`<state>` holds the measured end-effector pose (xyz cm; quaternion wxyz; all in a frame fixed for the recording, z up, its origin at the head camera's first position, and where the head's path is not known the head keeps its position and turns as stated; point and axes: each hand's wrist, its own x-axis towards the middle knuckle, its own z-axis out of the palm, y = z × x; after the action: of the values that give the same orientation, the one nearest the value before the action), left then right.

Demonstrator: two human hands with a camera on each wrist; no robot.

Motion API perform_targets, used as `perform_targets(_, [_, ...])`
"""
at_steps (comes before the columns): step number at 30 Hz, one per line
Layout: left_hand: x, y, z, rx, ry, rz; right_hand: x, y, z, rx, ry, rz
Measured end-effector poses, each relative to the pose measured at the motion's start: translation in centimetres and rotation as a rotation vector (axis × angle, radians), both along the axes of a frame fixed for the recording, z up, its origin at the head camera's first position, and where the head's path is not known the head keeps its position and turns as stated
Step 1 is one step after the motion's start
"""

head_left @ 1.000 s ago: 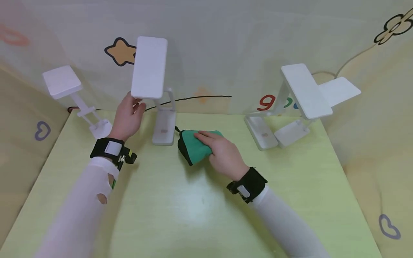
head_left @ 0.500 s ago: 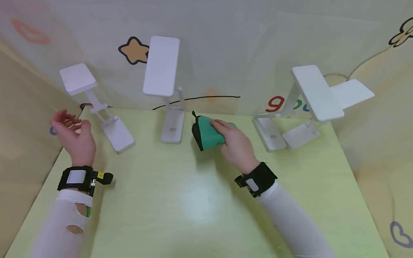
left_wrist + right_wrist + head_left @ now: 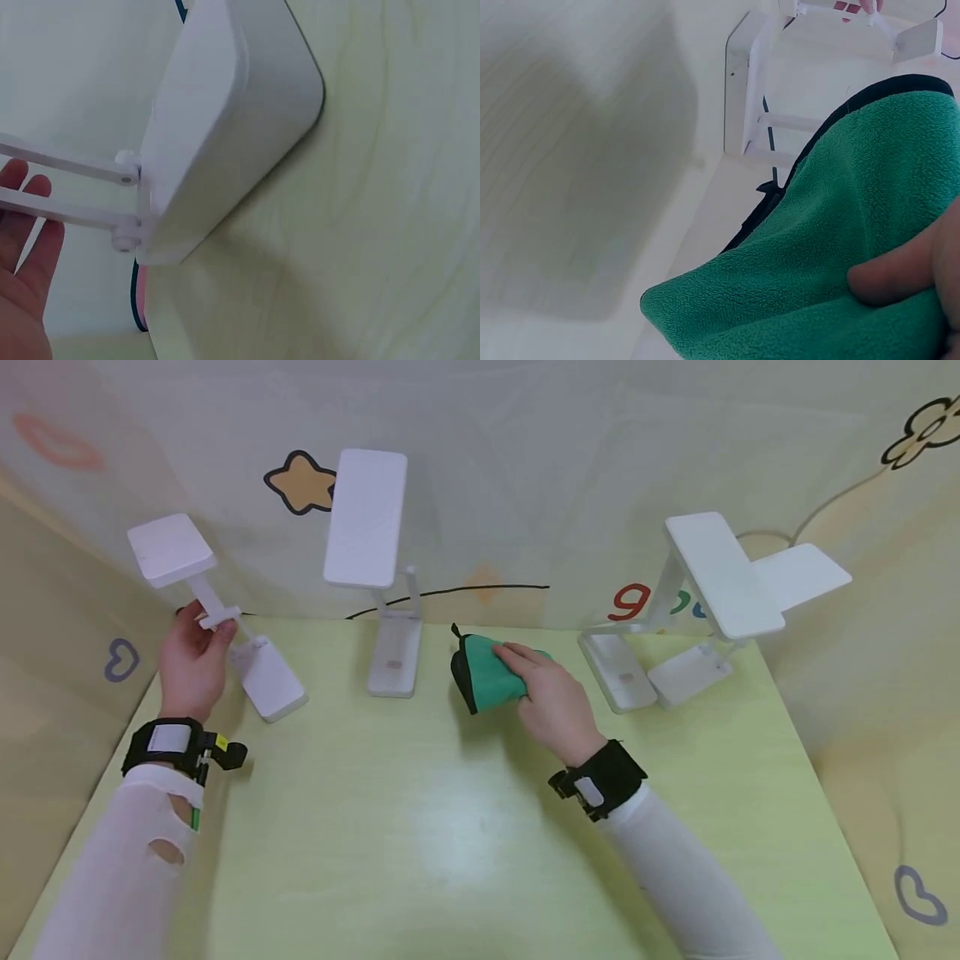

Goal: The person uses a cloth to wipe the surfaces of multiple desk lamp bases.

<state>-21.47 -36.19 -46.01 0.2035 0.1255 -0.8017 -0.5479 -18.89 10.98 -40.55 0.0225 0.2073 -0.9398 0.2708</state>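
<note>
My left hand (image 3: 193, 664) is at the leftmost white folding phone stand (image 3: 171, 548), its thumb and fingers around the upright near the hinge. In the left wrist view, fingertips (image 3: 36, 186) show behind the stand's two thin arms, and the stand's base (image 3: 225, 142) sits on the table. My right hand (image 3: 557, 706) grips a folded green cloth (image 3: 491, 675) with black edging, held above the table and casting a shadow. The right wrist view shows the thumb pressed into the cloth's fluffy side (image 3: 810, 247); the fingers beneath are hidden.
A second white phone stand (image 3: 367, 518) stands left of centre at the back. Two more stand close together at the right, a front one (image 3: 723, 575) overlapping a rear one (image 3: 806, 575). A printed curtain (image 3: 525, 485) hangs behind the pale green table (image 3: 420, 860).
My left hand left the second stand, moved left with loose fingers, then reached forward to the leftmost stand's upright. My right hand has lifted the cloth slightly, farther back and to the right.
</note>
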Motion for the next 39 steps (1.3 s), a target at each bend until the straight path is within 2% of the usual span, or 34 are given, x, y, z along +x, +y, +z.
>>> perform_targets(5, [-0.4,0.0,0.1,0.000,-0.002,-0.050,0.0,0.2,-0.3,-0.007,-0.001,-0.009])
perform_targets(9, [-0.3,0.3,0.2,0.150,0.026,-0.127,-0.1,0.4,-0.3,-0.020,0.000,-0.017])
perform_targets(12, [0.3,0.7,0.2,0.286,0.056,-0.167,0.0,0.2,-0.1,-0.027,0.008,-0.015])
perform_targets(14, [0.8,1.2,0.3,0.320,0.055,-0.185,0.1,0.2,0.0,-0.034,0.014,-0.014])
perform_targets(17, [1.3,2.2,0.4,0.266,0.034,-0.200,0.3,0.0,0.3,-0.043,0.023,-0.017])
perform_targets(22, [2.6,4.0,0.6,0.117,-0.031,-0.244,1.0,-0.8,0.9,-0.056,0.038,0.000])
perform_targets(26, [3.3,5.2,0.7,0.085,-0.044,-0.301,1.8,-1.7,1.2,-0.059,0.056,0.036])
perform_targets(30, [3.3,5.9,0.7,0.102,-0.057,-0.332,3.0,-3.2,1.3,-0.042,0.108,0.078])
perform_targets(35, [3.0,5.7,0.7,0.050,-0.070,-0.292,4.4,-8.1,0.8,0.003,0.182,0.207])
perform_targets(39, [2.8,5.5,0.9,0.003,-0.080,-0.298,4.9,-13.5,-1.3,0.133,0.231,0.333])
